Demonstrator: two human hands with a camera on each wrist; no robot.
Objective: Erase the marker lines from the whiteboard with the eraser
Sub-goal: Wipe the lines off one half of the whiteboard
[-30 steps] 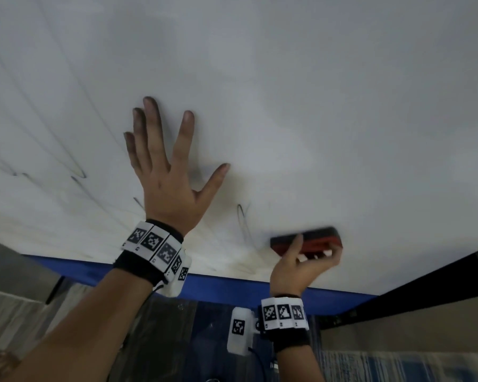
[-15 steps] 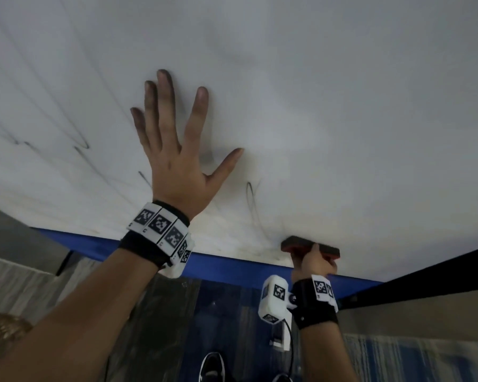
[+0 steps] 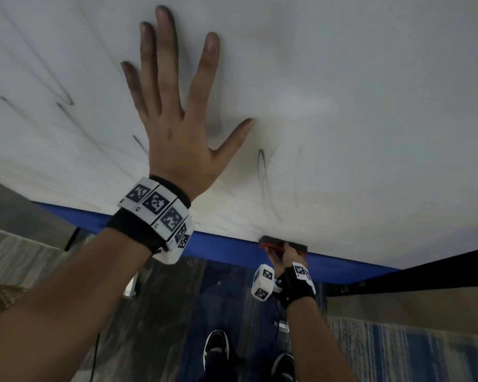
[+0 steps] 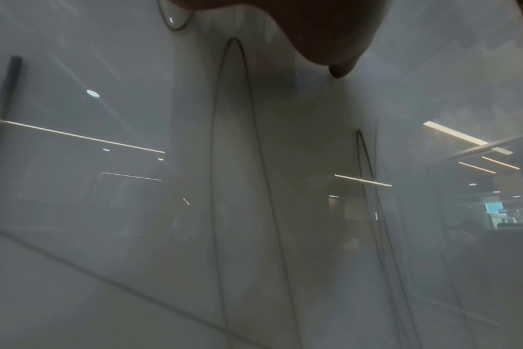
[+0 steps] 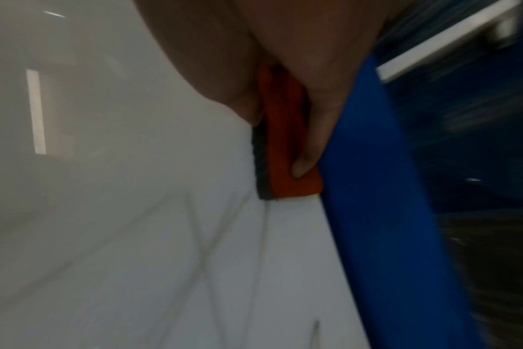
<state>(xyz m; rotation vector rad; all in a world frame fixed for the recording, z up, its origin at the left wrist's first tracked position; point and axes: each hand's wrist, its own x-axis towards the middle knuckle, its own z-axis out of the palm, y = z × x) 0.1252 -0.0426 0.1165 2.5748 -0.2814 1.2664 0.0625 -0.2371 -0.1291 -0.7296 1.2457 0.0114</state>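
- Head view: I see my left hand [image 3: 177, 133] flat on the whiteboard [image 3: 356, 92], fingers [image 3: 166, 51] straight and spread, holding nothing; the fingertips look smudged dark.
- My right hand [image 3: 289, 253] grips the eraser [image 3: 271, 242] at the whiteboard's bottom edge, against the blue frame [image 3: 226, 248].
- Right wrist view only: the eraser is an orange block with a dark felt face pressed to the board; thumb and fingers [image 5: 311, 141] are curled round it, and the picture is blurred.
- Left wrist view only: the glossy surface reflects ceiling lights, with thin looping marker lines [image 4: 248, 165].
- Faint marker lines run left of and below the left hand; the upper right of the board is clean.
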